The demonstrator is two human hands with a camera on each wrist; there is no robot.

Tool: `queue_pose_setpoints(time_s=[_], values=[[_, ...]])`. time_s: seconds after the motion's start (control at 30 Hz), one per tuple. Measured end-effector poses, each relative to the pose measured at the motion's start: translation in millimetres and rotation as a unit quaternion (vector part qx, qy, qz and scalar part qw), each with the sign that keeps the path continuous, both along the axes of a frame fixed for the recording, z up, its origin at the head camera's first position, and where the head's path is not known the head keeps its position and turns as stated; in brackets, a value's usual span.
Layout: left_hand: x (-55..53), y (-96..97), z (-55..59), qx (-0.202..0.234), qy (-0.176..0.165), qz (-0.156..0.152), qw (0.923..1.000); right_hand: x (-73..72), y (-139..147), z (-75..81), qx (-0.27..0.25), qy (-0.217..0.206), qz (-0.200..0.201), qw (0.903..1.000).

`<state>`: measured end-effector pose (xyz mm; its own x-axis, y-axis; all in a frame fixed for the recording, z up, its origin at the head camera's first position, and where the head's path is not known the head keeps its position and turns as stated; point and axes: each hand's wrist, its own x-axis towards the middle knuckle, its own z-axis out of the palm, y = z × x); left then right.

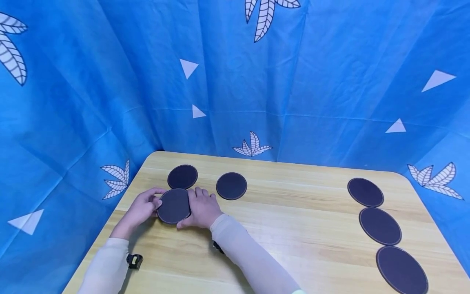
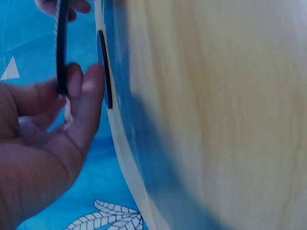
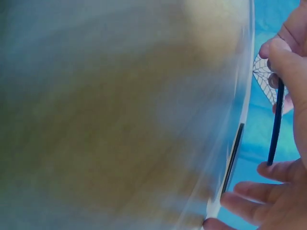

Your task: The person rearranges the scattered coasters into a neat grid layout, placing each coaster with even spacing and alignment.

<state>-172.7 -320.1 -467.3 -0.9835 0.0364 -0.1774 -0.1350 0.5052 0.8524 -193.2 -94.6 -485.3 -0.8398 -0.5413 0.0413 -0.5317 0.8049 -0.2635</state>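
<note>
A round dark coaster (image 1: 174, 206) with a stitched rim is held between both hands at the table's left side. My left hand (image 1: 145, 207) pinches its left edge, thumb on top and fingers beneath. My right hand (image 1: 204, 207) grips the right side, fingers toward the far edge and thumb toward the near one. Both wrist views show the coaster (image 2: 61, 48) edge-on and raised off the tabletop. Just behind it lies another dark coaster (image 1: 182, 177), with a third coaster (image 1: 231, 185) to the right of that one.
On the right side of the wooden table (image 1: 293, 228), a far coaster (image 1: 365, 192), a middle coaster (image 1: 380, 226) and a near coaster (image 1: 402, 269) lie in a slanting row, edges close together. A blue patterned curtain (image 1: 238, 81) hangs behind and beside the table.
</note>
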Motion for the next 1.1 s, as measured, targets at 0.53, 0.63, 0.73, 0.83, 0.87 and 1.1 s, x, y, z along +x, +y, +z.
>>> queue_pose_setpoints(time_s=[0.53,0.63,0.73,0.83,0.87,1.1], values=[[9.5,-3.2,7.8,0.044,-0.006,-0.178,0.983,-14.9,22.0,11.2,-0.056,-0.026,0.041,0.9972],[8.9,1.3,7.7,0.04,-0.001,-0.178,0.9833,-17.2,26.7,13.2,-0.06,-0.037,0.045,0.9965],[6.8,6.8,6.8,0.035,0.004,-0.18,0.9831,-19.5,33.0,14.6,-0.064,-0.04,0.048,0.996],[5.4,11.3,5.9,0.034,0.013,-0.176,0.9838,-21.6,39.1,16.0,-0.073,-0.04,0.05,0.9952],[4.6,12.7,5.3,0.034,0.016,-0.174,0.984,-22.2,41.4,16.9,-0.076,-0.04,0.052,0.995],[0.8,24.5,4.7,0.021,0.042,-0.167,0.9848,-26.8,58.9,23.1,-0.097,-0.049,0.056,0.9925]])
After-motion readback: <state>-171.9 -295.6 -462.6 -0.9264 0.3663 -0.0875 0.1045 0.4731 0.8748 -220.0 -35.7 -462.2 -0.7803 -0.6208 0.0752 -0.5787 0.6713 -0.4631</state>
